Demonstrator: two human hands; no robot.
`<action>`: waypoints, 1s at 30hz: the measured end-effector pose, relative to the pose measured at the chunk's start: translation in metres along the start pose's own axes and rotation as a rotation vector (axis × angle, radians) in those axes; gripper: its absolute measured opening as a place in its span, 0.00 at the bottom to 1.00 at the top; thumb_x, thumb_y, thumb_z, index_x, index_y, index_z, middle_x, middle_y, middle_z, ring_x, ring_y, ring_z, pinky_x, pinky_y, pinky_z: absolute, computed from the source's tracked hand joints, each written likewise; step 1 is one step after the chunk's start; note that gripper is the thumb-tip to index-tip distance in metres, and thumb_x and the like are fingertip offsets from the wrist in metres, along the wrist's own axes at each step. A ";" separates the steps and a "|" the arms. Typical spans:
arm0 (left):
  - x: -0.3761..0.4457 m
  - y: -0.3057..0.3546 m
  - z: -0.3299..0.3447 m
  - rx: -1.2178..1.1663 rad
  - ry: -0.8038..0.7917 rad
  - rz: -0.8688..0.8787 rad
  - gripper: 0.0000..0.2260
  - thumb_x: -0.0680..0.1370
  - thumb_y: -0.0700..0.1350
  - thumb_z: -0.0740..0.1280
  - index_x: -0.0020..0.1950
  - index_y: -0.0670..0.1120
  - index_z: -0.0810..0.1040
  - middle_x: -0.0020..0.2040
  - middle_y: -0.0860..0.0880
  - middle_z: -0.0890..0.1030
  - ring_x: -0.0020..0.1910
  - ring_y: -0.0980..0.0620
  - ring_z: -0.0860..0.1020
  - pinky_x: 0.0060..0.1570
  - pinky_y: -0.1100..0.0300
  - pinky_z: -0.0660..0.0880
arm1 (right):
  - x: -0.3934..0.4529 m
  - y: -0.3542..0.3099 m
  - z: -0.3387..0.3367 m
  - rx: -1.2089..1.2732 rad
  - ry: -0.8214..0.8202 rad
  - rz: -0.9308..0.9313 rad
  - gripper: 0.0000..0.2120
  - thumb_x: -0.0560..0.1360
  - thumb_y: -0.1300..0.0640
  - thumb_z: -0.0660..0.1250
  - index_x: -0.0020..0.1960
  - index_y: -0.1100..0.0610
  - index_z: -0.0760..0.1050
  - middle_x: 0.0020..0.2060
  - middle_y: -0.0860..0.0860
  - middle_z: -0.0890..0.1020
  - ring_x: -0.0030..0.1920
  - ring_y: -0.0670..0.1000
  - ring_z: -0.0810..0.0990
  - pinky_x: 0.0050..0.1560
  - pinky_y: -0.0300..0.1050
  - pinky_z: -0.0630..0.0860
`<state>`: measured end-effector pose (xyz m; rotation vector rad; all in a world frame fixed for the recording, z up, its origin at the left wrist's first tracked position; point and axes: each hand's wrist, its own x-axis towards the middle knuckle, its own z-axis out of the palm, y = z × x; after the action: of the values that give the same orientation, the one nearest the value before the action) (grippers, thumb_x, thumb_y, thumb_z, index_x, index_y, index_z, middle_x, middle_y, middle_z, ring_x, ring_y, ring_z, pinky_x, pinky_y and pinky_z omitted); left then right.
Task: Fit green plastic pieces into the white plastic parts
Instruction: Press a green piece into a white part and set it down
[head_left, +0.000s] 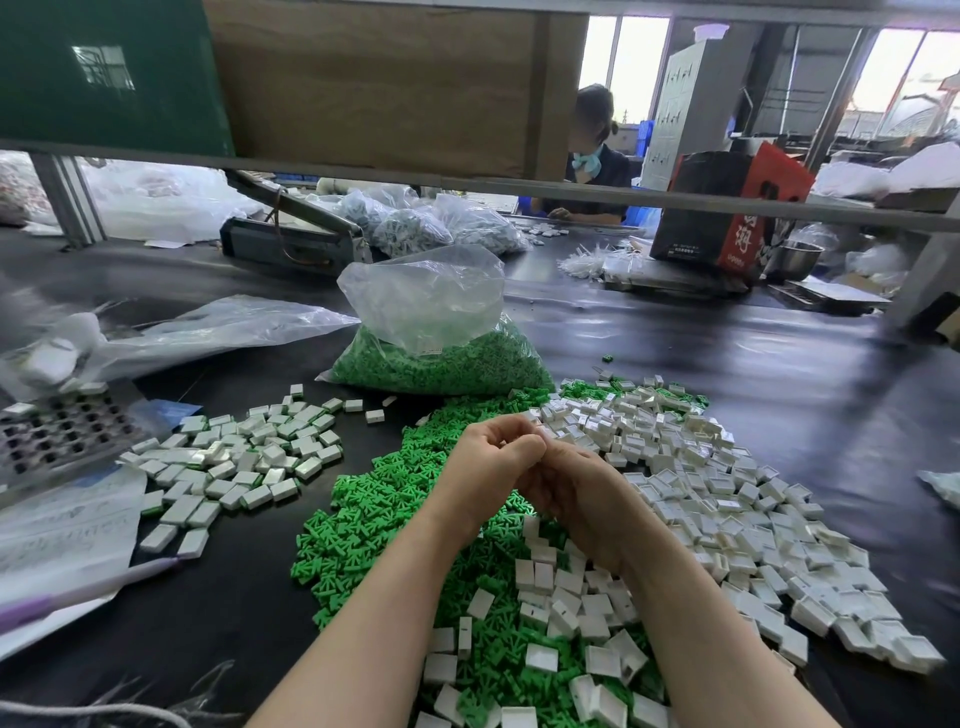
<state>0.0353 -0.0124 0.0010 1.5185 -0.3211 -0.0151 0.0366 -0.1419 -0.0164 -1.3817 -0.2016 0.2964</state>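
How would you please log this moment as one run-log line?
step: fitting | left hand and right hand: together above green pieces, fingers curled, held item hidden | white parts: right | done pile: left

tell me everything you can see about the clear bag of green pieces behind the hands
The clear bag is thin, crinkled, see-through plastic. Its lower half bulges with small green plastic pieces; its upper part is loose, puffed up and holds none. A small white label shows through near the fill line. It sits upright on the dark table, its base meeting the loose green pile. Neither hand touches it.
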 end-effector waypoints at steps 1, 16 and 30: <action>0.001 -0.001 0.000 -0.003 0.001 -0.004 0.05 0.68 0.41 0.63 0.36 0.41 0.76 0.25 0.47 0.76 0.23 0.50 0.76 0.27 0.63 0.74 | 0.000 0.000 0.000 0.004 -0.003 -0.003 0.18 0.80 0.52 0.61 0.57 0.67 0.77 0.34 0.50 0.77 0.33 0.45 0.71 0.33 0.37 0.68; 0.004 -0.003 -0.004 -0.007 0.024 -0.007 0.06 0.68 0.42 0.63 0.31 0.48 0.77 0.27 0.50 0.74 0.27 0.54 0.72 0.30 0.63 0.71 | -0.002 -0.003 0.007 -0.003 0.041 -0.028 0.33 0.74 0.41 0.64 0.60 0.72 0.72 0.44 0.59 0.73 0.45 0.56 0.69 0.45 0.46 0.68; 0.003 0.000 -0.028 0.065 0.028 -0.025 0.03 0.76 0.42 0.71 0.46 0.45 0.84 0.41 0.47 0.84 0.38 0.55 0.79 0.39 0.64 0.76 | 0.000 -0.007 0.000 0.052 -0.003 -0.040 0.20 0.75 0.42 0.58 0.42 0.57 0.75 0.32 0.51 0.76 0.31 0.47 0.71 0.34 0.41 0.65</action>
<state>0.0438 0.0145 0.0011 1.5853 -0.2827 -0.0033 0.0370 -0.1428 -0.0093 -1.3248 -0.2219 0.2688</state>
